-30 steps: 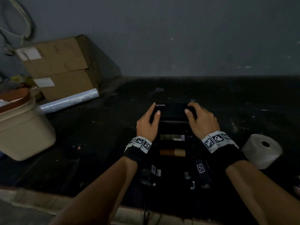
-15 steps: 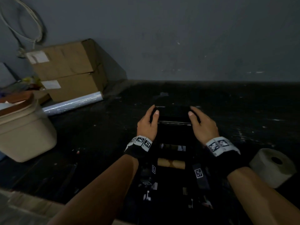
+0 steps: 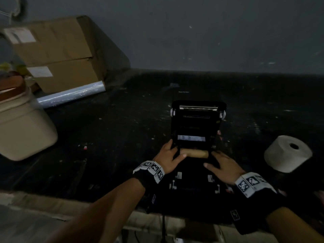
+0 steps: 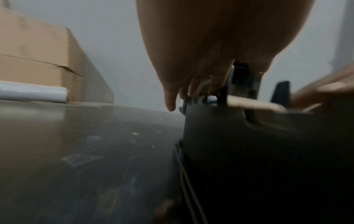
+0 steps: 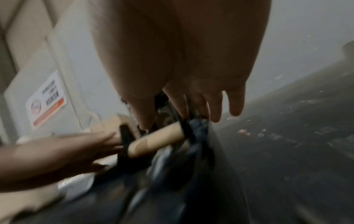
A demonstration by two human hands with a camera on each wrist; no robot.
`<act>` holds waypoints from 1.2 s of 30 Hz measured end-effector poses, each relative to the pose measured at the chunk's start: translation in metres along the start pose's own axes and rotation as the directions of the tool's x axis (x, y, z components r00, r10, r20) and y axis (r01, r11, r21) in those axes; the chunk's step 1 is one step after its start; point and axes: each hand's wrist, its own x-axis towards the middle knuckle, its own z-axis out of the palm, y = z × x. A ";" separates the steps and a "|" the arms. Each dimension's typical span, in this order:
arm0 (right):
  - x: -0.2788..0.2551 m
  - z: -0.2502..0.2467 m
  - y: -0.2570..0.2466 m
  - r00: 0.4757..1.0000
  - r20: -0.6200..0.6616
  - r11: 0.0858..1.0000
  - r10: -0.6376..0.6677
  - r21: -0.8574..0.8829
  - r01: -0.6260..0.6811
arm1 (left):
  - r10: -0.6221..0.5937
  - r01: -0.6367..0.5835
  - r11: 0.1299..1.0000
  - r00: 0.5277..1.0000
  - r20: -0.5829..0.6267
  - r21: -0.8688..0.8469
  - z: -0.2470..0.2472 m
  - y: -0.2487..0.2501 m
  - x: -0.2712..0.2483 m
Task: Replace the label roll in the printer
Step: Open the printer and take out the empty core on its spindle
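The black label printer (image 3: 198, 118) stands on the dark table with its lid raised upright. In its bay lies a bare brown cardboard core (image 3: 196, 153), held between two black holders. My left hand (image 3: 168, 157) rests at the core's left end, thumb on the core and fingers against the printer's left wall. My right hand (image 3: 222, 165) has its fingers spread, tips at the core's right end. The right wrist view shows straight fingers (image 5: 191, 106) touching the right holder beside the core (image 5: 157, 139). A full white label roll (image 3: 287, 153) lies to the right of the printer.
Stacked cardboard boxes (image 3: 57, 55) stand at the back left, with a roll of clear film (image 3: 71, 96) in front of them. A beige bin (image 3: 22, 130) sits at the left. The table's front edge (image 3: 52, 207) is near me. A cable (image 4: 187, 189) runs from the printer.
Both hands left the lid's front edge and dropped back to the ends of the core. The lid now stands fully raised.
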 end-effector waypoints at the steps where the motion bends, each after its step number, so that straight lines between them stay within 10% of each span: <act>1: 0.002 0.004 -0.002 0.999 0.022 0.999 0.030 -0.026 -0.030 | -0.006 0.006 1.000 1.000 0.013 0.029 0.002 -0.001 -0.002; 12: -0.011 -0.001 -0.016 0.980 -0.200 0.996 0.004 0.084 0.013 | 0.085 -0.098 0.994 0.977 -0.197 -0.056 -0.008 0.025 -0.004; 22: -0.056 -0.058 -0.023 0.626 -0.772 0.931 -0.108 0.143 0.336 | 0.347 -0.415 0.870 0.898 -0.269 -0.264 -0.046 0.077 0.002; 36: -0.109 -0.080 0.065 0.520 -0.680 0.566 0.517 0.727 0.388 | 0.454 -0.363 0.701 0.891 -0.008 -0.614 -0.004 0.174 0.033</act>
